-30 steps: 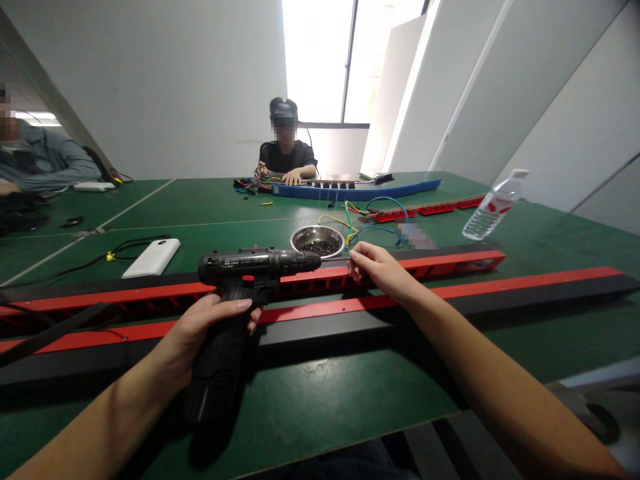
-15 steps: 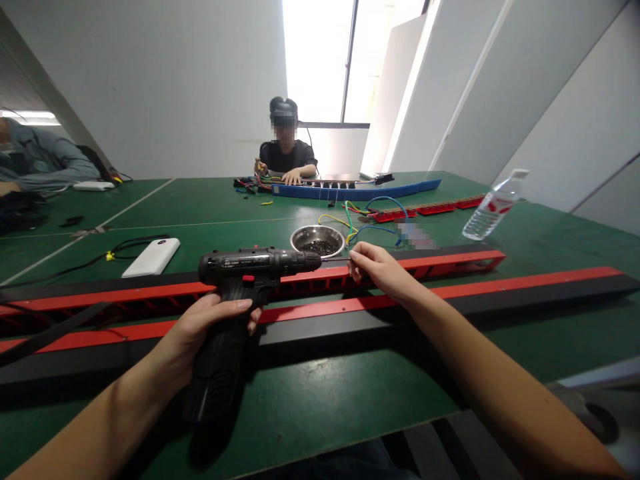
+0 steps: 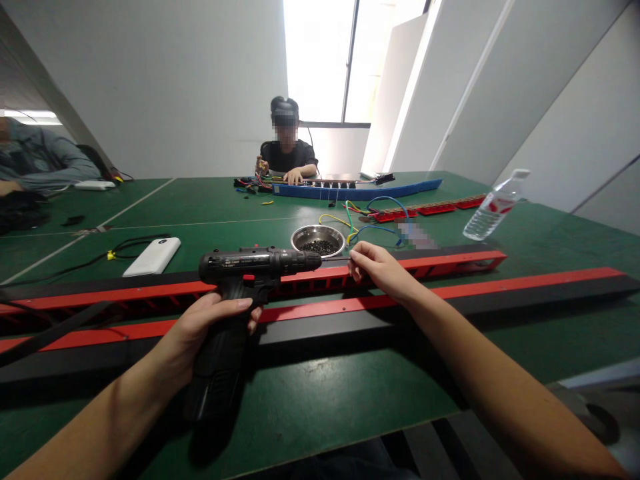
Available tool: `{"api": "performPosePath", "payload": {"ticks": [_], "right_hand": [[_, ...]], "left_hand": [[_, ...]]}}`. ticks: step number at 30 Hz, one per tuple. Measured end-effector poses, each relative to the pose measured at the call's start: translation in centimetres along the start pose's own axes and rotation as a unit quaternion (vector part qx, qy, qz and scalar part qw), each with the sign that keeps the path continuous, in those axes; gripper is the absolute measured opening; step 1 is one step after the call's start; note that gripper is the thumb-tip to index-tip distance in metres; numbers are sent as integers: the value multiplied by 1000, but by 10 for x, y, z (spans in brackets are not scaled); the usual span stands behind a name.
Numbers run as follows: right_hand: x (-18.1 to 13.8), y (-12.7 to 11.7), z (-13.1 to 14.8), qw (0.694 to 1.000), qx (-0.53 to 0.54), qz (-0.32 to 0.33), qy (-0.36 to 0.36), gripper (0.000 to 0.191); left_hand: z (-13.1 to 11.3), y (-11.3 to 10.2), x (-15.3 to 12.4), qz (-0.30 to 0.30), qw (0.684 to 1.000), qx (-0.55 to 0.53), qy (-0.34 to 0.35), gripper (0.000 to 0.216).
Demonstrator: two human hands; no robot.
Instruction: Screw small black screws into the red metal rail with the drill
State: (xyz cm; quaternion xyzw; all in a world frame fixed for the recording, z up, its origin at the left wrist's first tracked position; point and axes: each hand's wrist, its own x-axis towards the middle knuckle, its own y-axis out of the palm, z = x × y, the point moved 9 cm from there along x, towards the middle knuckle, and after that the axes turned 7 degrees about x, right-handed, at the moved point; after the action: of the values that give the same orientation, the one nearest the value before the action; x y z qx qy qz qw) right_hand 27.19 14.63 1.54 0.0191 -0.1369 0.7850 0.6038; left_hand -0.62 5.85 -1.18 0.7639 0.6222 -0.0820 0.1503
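Observation:
A black cordless drill [image 3: 250, 263] with a red switch lies in my left hand [image 3: 210, 317], its handle wrapped by the fingers and its chuck pointing right. From the chuck runs a long thin bit [image 3: 336, 259]. My right hand [image 3: 374, 265] pinches the far end of that bit with closed fingertips; whether a screw is there too is hidden. Below the drill stretch a near red-and-black long bar [image 3: 310, 333] and a second red-and-black bar [image 3: 440, 265] behind it. Just beyond the bit stands a metal bowl [image 3: 300, 237] of small dark screws.
On the green table [image 3: 320, 413] are a white power bank [image 3: 151, 257] with a cable, a clear water bottle [image 3: 495, 207], coloured wires [image 3: 373, 228] and red strips [image 3: 435, 209]. Across it, a person [image 3: 295, 160] handles a long blue part [image 3: 350, 191]. Another person's sleeve [image 3: 50, 157] shows at left.

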Motion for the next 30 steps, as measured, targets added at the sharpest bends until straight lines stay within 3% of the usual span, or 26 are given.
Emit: {"api": "performPosePath", "payload": {"ticks": [14, 19, 21, 24, 27, 30], "right_hand": [[0, -6, 1, 998, -43, -35, -23, 40], [-8, -12, 26, 973, -203, -68, -90, 35], [-16, -8, 35, 957, -267, -56, -97, 31], [-33, 6, 35, 958, -277, 8, -74, 24], [-54, 18, 32, 965, -251, 43, -62, 22], [-75, 27, 34, 962, -255, 47, -87, 32]], "left_hand": [[2, -1, 2, -14, 1000, -10, -14, 21], [-2, -3, 0, -20, 1000, 23, -9, 23], [-13, -6, -3, -22, 998, 62, 9, 24], [-40, -17, -8, -39, 986, 154, 43, 29], [-74, -25, -11, -30, 958, 270, 94, 37], [-106, -26, -14, -18, 925, 350, 146, 45]]}}
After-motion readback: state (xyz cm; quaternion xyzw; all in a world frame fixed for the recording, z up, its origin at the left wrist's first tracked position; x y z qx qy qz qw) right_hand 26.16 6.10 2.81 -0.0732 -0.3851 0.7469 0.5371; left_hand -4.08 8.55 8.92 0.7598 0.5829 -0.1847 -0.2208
